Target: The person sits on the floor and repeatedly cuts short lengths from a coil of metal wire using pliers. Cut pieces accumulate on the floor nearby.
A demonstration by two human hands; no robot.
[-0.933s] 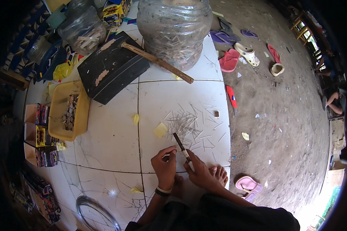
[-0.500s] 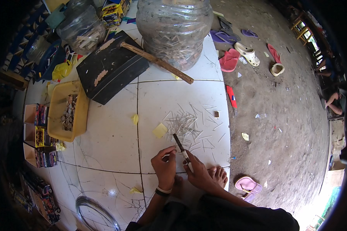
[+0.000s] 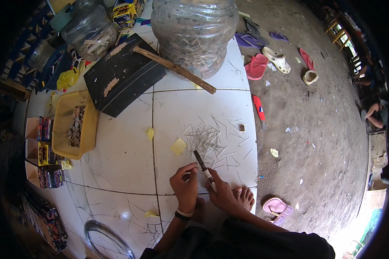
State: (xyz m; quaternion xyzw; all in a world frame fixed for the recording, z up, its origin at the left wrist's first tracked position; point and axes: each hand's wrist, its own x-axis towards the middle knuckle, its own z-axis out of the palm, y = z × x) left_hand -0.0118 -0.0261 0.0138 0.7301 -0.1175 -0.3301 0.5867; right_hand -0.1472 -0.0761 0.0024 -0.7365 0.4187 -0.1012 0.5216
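Observation:
My right hand (image 3: 219, 190) is wrapped round a slim tool with a dark, narrow blade (image 3: 200, 160) and a white-banded handle. That blade points away from me, up and to the left. Beside it, my left hand (image 3: 185, 185) is closed in a pinch close to the blade; whatever lies between the fingertips is too small to make out. Just beyond both hands, a loose pile of short, thin, pale sticks or wire pieces (image 3: 205, 140) is spread on the white tiles. A yellow paper square (image 3: 178, 146) lies at the pile's left edge, and a small brown block (image 3: 242, 127) at its right.
A black box (image 3: 125, 77) has a wooden stick (image 3: 175, 70) leaning across it. Behind stands a big clear plastic jar (image 3: 194, 39). At left are a yellow tub (image 3: 90, 129) of scraps and small boxes (image 3: 45, 153). A wire coil (image 3: 110, 237) lies near me; sandals (image 3: 277, 207) lie on the floor.
The whole view has shifted very slightly to the left. Both hands and the tool keep nearly the same pose over the tiles.

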